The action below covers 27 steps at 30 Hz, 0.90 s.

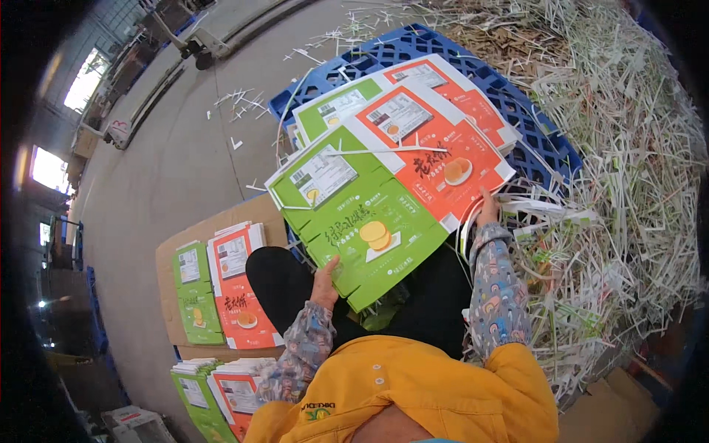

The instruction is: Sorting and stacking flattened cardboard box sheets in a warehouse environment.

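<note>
A flat printed cardboard sheet (382, 201), green on the left and orange-red on the right, lies tilted in front of me above my dark-trousered legs. At its near left edge my left hand (325, 284) is closed, the thumb on the green face and the other fingers hidden underneath. My right hand (487, 210) holds the near right edge by the orange part, its fingers partly hidden. Thin white paper offcuts (402, 150) rest on top of the sheet. Beyond it, more green and orange printed sheets (422, 76) lie on a blue plastic pallet (546, 136).
A large heap of white and green paper strips (620, 148) fills the right side. On the left, printed sheets (236, 284) are stacked on brown cardboard (166, 258), with another stack (221, 395) nearer. A pallet jack (199, 48) stands at the far left, and loose offcuts (240, 103) litter the floor.
</note>
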Motion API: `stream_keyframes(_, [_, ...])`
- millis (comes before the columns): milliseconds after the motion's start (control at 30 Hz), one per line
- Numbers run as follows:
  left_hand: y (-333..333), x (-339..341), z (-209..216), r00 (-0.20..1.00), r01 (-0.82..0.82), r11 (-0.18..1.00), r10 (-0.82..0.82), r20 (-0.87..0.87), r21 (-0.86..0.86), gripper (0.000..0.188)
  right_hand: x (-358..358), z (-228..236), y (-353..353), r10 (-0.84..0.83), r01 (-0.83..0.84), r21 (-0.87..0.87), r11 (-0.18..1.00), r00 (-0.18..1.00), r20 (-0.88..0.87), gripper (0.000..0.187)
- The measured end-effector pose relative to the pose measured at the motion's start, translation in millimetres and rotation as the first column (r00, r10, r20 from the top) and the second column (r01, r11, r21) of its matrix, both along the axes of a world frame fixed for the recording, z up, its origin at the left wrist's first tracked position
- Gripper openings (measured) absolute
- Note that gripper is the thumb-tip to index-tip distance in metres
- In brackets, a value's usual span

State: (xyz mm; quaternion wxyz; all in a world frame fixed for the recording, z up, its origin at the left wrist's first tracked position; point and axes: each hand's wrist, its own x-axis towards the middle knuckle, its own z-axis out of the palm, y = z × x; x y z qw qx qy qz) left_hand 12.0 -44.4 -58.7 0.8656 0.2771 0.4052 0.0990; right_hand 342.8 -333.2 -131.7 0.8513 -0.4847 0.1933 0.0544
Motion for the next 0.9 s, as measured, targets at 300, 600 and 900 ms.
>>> stream_keyframes(300, [9.6, 2.0, 18.7, 0.998, 0.063, 0.938, -0.066, -0.003, 0.342, 0.037, -23.3, 108.9, 18.4, 0.329, -0.332, -0.009, 0.943, 0.93, 0.163, 0.043])
stream_keyframes(600, [28.3, 24.7, 156.0, 0.942, 0.283, 0.613, -0.322, -0.094, 0.737, 0.025, -83.2, 157.1, 71.3, 0.158, 0.082, -0.468, 0.88, 0.879, 0.45, 0.025])
stream_keyframes(900, [122.0, -31.1, 150.2, 0.973, 0.228, 0.847, -0.207, -0.097, 0.481, 0.039, -32.6, 26.9, 19.1, 0.084, -0.085, 0.063, 0.994, 0.996, 0.02, 0.038])
